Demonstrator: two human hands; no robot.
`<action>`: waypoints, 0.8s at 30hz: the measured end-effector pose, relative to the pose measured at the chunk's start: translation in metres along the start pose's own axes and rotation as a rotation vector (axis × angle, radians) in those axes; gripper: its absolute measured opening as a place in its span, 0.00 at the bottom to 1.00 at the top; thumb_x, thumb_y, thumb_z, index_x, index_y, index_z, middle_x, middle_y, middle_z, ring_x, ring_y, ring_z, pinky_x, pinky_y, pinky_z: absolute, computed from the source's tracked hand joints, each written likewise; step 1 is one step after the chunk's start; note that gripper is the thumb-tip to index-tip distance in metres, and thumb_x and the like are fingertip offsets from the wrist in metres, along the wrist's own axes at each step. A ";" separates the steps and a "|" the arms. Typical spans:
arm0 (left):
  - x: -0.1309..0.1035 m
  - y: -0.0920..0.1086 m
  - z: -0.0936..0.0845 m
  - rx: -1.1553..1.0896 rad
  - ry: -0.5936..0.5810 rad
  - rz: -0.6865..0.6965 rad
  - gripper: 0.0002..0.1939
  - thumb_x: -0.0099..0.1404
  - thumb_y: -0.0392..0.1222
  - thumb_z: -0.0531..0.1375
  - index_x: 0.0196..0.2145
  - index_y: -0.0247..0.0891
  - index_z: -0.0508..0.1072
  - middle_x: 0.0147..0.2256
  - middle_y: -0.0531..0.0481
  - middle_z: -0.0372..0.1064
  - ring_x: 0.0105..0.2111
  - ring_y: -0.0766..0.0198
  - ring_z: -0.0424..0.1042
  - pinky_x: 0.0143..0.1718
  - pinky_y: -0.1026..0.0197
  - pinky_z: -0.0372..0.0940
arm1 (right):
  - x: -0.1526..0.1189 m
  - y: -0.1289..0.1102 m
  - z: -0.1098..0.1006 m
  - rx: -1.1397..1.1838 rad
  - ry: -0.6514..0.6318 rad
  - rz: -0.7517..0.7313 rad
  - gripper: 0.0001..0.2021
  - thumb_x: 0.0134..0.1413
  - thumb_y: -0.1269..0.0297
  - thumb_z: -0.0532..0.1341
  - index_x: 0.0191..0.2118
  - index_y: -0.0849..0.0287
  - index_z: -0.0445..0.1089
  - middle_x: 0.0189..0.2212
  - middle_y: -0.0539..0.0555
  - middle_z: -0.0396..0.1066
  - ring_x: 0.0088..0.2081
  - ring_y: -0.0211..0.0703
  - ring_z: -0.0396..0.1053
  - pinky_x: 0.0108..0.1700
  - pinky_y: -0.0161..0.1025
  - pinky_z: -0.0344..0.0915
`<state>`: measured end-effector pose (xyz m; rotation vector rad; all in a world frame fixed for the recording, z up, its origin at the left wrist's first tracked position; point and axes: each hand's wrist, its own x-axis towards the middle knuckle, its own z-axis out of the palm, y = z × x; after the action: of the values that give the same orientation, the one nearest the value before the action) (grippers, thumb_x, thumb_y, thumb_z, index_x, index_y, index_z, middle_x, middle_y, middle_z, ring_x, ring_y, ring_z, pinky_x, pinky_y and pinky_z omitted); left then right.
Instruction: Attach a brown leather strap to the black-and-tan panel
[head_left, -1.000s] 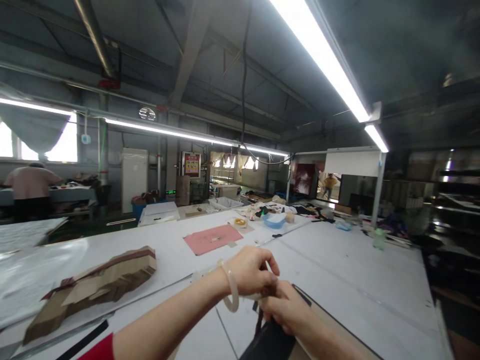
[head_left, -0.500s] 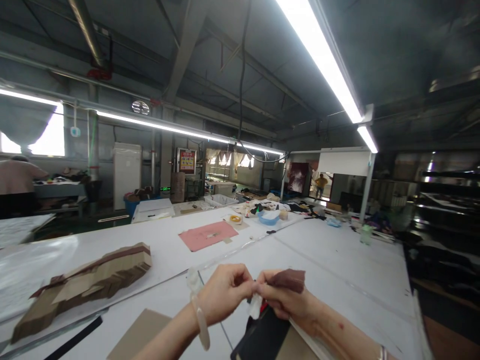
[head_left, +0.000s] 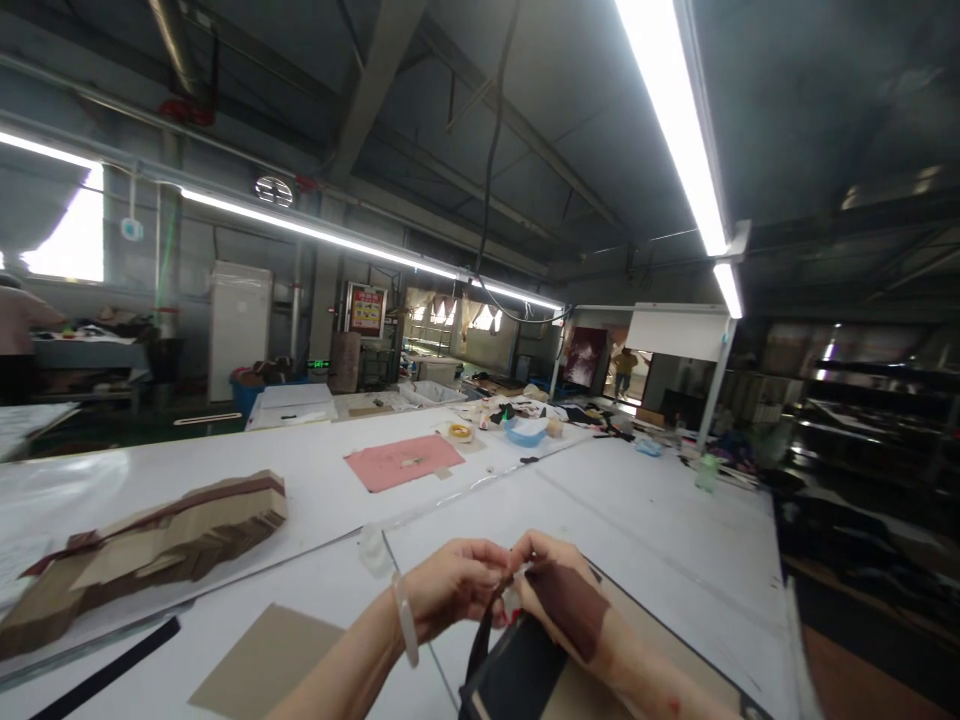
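My left hand [head_left: 454,590], with a pale bangle [head_left: 405,618] at the wrist, is closed in a pinch near the upper end of a dark brown strip [head_left: 481,632]. Fingertips to fingertips with it, my right hand [head_left: 541,558] is pinched on the same brown material. A flap of brown fabric [head_left: 574,600] drapes over the back of that hand. Below both hands lies a black and tan panel [head_left: 517,668], partly covered by my right forearm. A small white bit and something red show between the hands, too small to name.
On the white table [head_left: 637,520] lie a stack of tan pieces [head_left: 180,540], a tan sheet [head_left: 266,660], a black strip [head_left: 112,665], a pink sheet [head_left: 405,460], a tape roll [head_left: 460,431] and a blue basin [head_left: 525,432]. Two people stand far off.
The brown fabric has unfolded over my right hand, and a dark strip now shows below my fingers. More of the panel is visible at right. The view has shifted slightly.
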<state>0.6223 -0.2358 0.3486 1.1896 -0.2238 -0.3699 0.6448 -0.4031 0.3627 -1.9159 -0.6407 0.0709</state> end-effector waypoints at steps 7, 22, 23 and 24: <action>0.007 -0.006 -0.002 0.135 -0.126 0.029 0.18 0.44 0.33 0.65 0.36 0.33 0.74 0.33 0.49 0.69 0.25 0.71 0.68 0.25 0.69 0.62 | -0.010 0.003 0.000 -0.079 0.070 -0.245 0.03 0.46 0.67 0.58 0.28 0.61 0.66 0.21 0.48 0.66 0.24 0.36 0.61 0.26 0.32 0.56; 0.014 -0.002 0.001 0.808 0.078 0.338 0.18 0.63 0.54 0.55 0.26 0.36 0.72 0.26 0.52 0.65 0.29 0.65 0.64 0.33 0.63 0.59 | -0.011 -0.008 -0.012 -0.120 0.092 -0.433 0.07 0.53 0.74 0.59 0.31 0.61 0.74 0.31 0.51 0.69 0.33 0.37 0.66 0.36 0.32 0.61; 0.012 0.000 0.001 0.855 0.103 0.349 0.19 0.63 0.55 0.55 0.26 0.36 0.72 0.26 0.52 0.65 0.30 0.65 0.64 0.34 0.64 0.58 | -0.011 -0.009 -0.015 -0.216 0.085 -0.468 0.07 0.55 0.75 0.59 0.31 0.61 0.73 0.31 0.51 0.68 0.33 0.36 0.66 0.35 0.31 0.60; 0.011 0.001 0.002 0.900 0.124 0.363 0.20 0.63 0.56 0.54 0.26 0.37 0.72 0.26 0.52 0.65 0.30 0.65 0.64 0.34 0.64 0.58 | -0.012 -0.009 -0.018 -0.348 0.085 -0.511 0.05 0.56 0.76 0.60 0.31 0.62 0.72 0.31 0.51 0.67 0.33 0.36 0.65 0.34 0.31 0.59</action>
<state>0.6317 -0.2413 0.3500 2.0032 -0.5200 0.1600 0.6372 -0.4211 0.3756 -2.0085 -1.1202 -0.4708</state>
